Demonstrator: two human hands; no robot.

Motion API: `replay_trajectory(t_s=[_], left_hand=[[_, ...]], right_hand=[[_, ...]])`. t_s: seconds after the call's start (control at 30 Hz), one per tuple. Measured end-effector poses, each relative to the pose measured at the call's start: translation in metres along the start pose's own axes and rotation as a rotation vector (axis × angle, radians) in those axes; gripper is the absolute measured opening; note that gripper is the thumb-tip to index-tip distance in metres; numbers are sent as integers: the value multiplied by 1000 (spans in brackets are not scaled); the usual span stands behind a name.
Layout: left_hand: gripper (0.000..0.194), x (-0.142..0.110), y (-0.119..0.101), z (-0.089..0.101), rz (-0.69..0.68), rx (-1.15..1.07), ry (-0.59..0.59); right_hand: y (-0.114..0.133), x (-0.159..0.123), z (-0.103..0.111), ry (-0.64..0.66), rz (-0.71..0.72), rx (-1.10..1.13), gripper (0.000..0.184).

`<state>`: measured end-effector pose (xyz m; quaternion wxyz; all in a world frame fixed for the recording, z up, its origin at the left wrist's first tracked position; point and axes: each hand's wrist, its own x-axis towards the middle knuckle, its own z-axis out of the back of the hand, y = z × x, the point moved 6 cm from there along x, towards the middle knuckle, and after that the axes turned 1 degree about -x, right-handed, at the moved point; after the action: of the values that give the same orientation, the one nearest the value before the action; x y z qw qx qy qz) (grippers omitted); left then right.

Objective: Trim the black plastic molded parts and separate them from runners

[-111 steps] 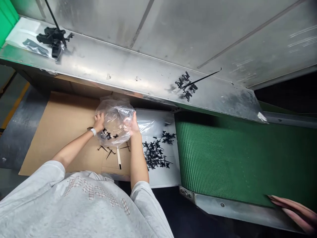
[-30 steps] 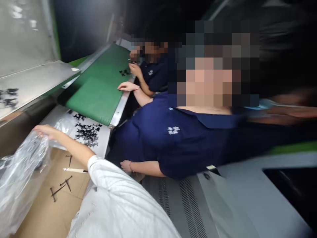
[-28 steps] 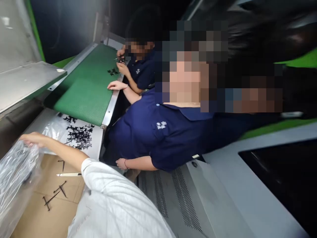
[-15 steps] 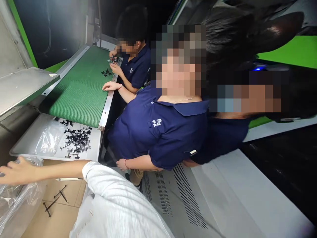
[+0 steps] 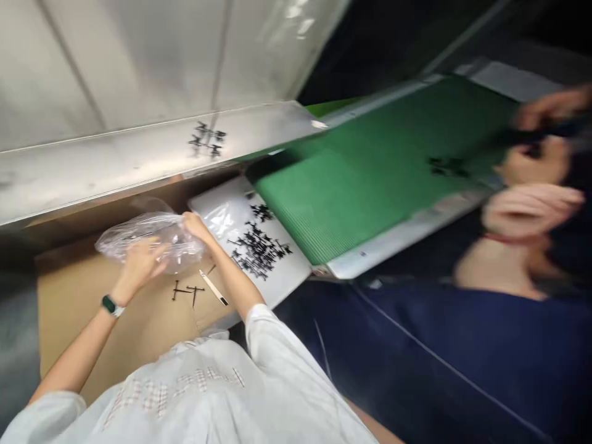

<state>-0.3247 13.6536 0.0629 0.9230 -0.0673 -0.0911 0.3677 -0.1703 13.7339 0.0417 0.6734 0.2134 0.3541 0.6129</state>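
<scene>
A clear plastic bag [image 5: 115,240] lies crumpled over brown cardboard [image 5: 69,308] in front of me. My right hand [image 5: 195,226] is closed on the bag's right edge. Against its near side rests my left hand [image 5: 139,266], fingers apart and slightly blurred, a watch on the wrist. Just right of that hand, a few thin black plastic parts [image 5: 187,290] and a white pen-like stick [image 5: 213,288] lie on the cardboard. Under my right forearm, a white tray [image 5: 287,287] bears a pile of similar black parts [image 5: 259,246] and another clear bag [image 5: 222,216].
A green conveyor belt [image 5: 351,191] with a metal side rail runs off to the right, some black parts [image 5: 448,166] on it. A metal ledge [image 5: 139,160] with black parts [image 5: 207,140] crosses behind the cardboard. Blurred co-workers' hands [image 5: 531,209] are at the belt's right side.
My view has swung left, from the co-workers to the cardboard. My left hand and the ledge's parts have come into view. My right hand, earlier over the bag with fingers spread, now grips its edge.
</scene>
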Motion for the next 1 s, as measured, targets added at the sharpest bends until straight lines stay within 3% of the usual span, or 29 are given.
replay_trajectory(t_s=[0.07, 0.13, 0.23, 0.33, 0.47, 0.53, 0.63, 0.7, 0.8, 0.87, 1.0], left_hand=[[62, -11, 17, -17, 39, 18, 67], [53, -16, 25, -38, 30, 13, 156], [32, -29, 24, -65, -25, 2, 252], [38, -50, 22, -75, -48, 13, 264], [45, -62, 30, -67, -19, 23, 211], [45, -58, 33, -61, 0, 16, 197], [37, -52, 35, -54, 17, -14, 207], [43, -50, 38, -50, 32, -46, 216], [65, -50, 50, -41, 110, -88, 215], [66, -45, 62, -33, 212, -100, 193], [66, -12, 66, -17, 480, -26, 100]], right_hand=[[-11, 6, -8, 8, -31, -11, 30], [-21, 9, -6, -24, -79, -42, 29], [-34, 12, 9, -142, -187, -125, 28], [-39, 11, 23, -248, -272, -221, 31], [-17, -10, 19, -299, -216, -349, 49], [2, -29, 7, -276, -57, -449, 56], [23, -56, -28, 34, 366, -669, 55], [14, -68, -42, 234, 486, -749, 51], [-12, -69, -37, 325, 405, -762, 43], [-23, -70, -29, 335, 365, -754, 44], [-21, -68, -17, 231, 327, -731, 47]])
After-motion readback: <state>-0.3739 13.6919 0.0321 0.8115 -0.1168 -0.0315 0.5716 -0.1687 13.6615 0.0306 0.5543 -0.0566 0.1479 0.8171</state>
